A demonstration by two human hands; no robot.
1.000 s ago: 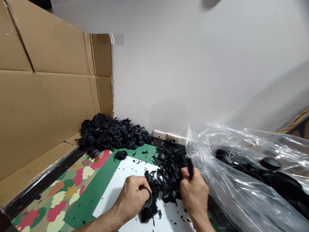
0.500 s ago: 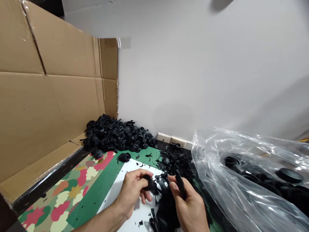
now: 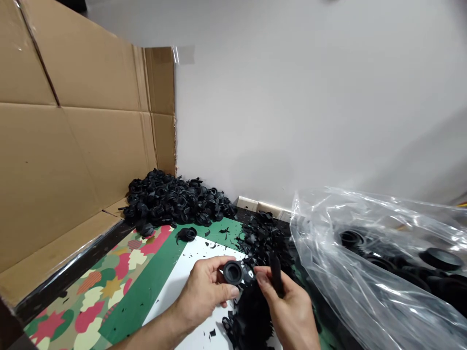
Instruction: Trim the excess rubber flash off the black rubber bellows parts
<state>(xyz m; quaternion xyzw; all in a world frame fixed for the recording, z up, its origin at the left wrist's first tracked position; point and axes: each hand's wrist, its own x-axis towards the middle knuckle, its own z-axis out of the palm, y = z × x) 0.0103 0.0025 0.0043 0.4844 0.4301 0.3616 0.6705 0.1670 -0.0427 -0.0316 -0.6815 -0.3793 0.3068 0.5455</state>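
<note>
My left hand point(image 3: 207, 289) pinches a round black rubber part point(image 3: 233, 272) between thumb and fingers, its ringed, hollow face turned toward me. Just to its right, my right hand point(image 3: 288, 304) is closed around a narrow black piece point(image 3: 276, 274) that sticks up past the fingers; its kind I cannot make out. The two hands are close together but apart. Beneath them, black scraps point(image 3: 255, 316) cover part of a white sheet point(image 3: 164, 304). One curled black rubber part point(image 3: 187, 235) lies alone at the sheet's far edge.
A heap of black rubber parts point(image 3: 175, 199) lies against the wall beside a cardboard panel point(image 3: 91, 160). More dark scraps point(image 3: 264, 238) are piled near a white socket strip point(image 3: 268, 209). On the right, a clear plastic bag point(image 3: 324, 253) holds more round black parts point(image 3: 440, 258).
My left hand has turned the round rubber part so its hollow face shows. My right hand's narrow black piece now stands more upright. The view has shifted slightly.
</note>
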